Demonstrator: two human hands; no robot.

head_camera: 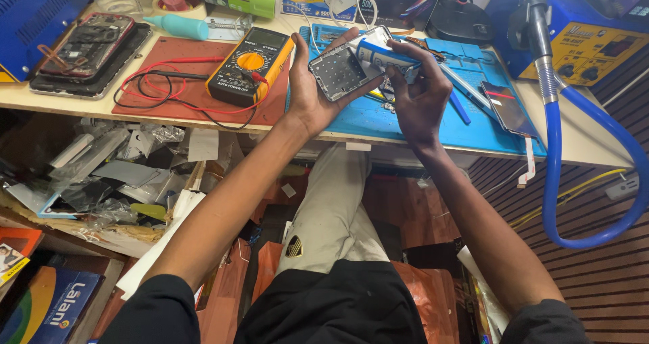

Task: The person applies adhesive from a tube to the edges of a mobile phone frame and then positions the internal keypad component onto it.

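My left hand (312, 90) holds a small grey phone frame (338, 72) with a grid of key holes, tilted up over the blue work mat (487, 131). My right hand (419, 90) grips a white and blue tube (380, 52) whose tip rests against the top edge of the phone frame. Both hands are close together above the left part of the mat. Thin tools lie on the mat under the hands, partly hidden.
A yellow multimeter (251, 65) with red and black leads sits on a red mat (182, 80) at the left. An opened phone (88, 46) lies far left. A dark phone screen (507, 107), a blue hose (561, 182) and a yellow-faced station (595, 50) stand at right. Cluttered shelf (101, 182) below.
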